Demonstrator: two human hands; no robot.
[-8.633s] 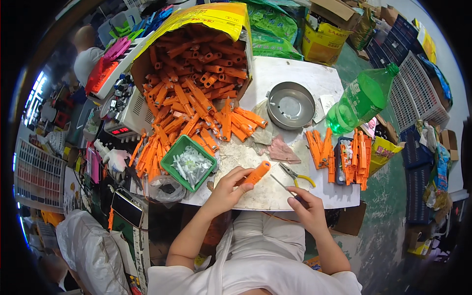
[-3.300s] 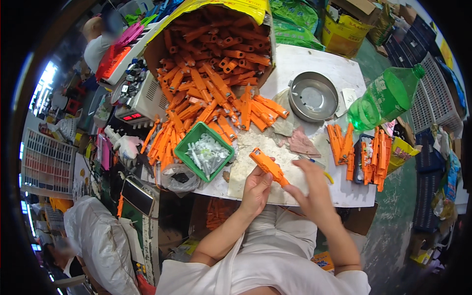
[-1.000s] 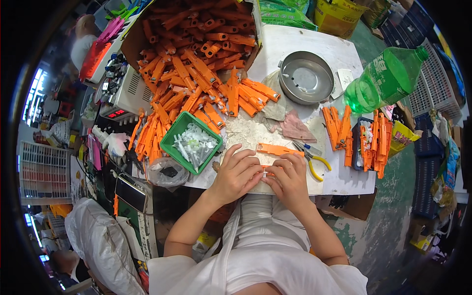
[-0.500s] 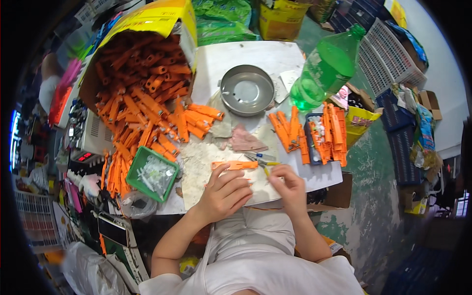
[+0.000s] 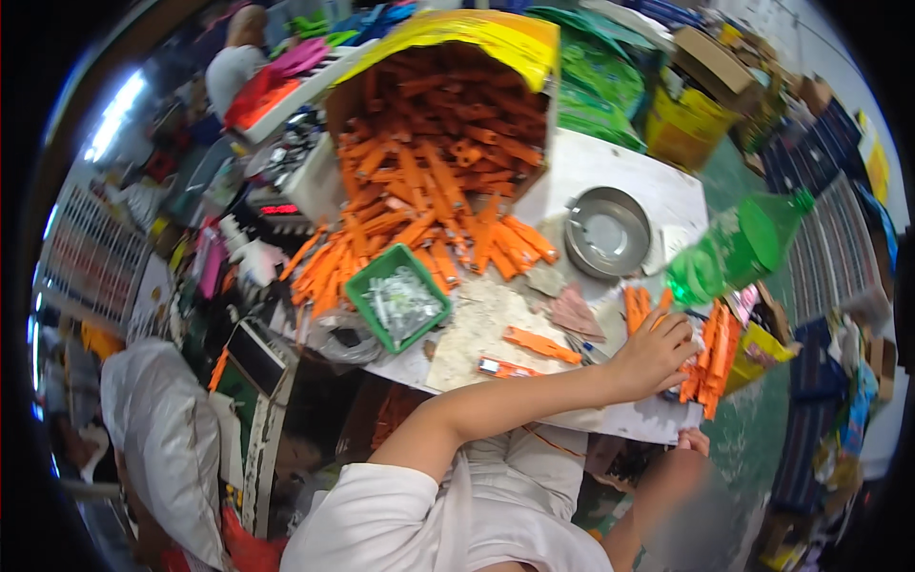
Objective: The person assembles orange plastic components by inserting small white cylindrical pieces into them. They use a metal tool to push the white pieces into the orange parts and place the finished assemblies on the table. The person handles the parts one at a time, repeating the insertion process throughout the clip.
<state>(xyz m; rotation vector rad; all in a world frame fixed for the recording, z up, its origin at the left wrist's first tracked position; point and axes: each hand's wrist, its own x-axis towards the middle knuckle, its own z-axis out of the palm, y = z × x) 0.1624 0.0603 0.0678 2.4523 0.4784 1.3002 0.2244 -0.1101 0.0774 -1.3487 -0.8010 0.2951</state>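
My left arm stretches across the table to the right. My left hand (image 5: pixel 653 355) is bent over several long orange plastic pieces (image 5: pixel 715 357) and a small dark tray, its fingers curled down; what they hold is hidden. At the front right table edge, the curled fingers of my right hand (image 5: pixel 694 440) show only in part, and its forearm is blurred. Two orange plastic pieces lie apart on the worn work sheet (image 5: pixel 467 334): a plain one (image 5: pixel 541 345) and one with a pale, shiny part at its end (image 5: pixel 505 368). A blue-ended slim tool (image 5: pixel 589 355) lies beside my left forearm.
A yellow-edged carton (image 5: pixel 477 36) spills orange pieces over the table's left. In front stands a green basket (image 5: pixel 357 286) of small clear parts. Further right are a metal bowl (image 5: pixel 610 232), a pink cloth (image 5: pixel 578 315) and a big green bottle (image 5: pixel 748 238).
The view has swung left. My left hand has gone from the work sheet to the orange pieces at the right. My right hand has left the slim yellow tool and dropped to the table edge.
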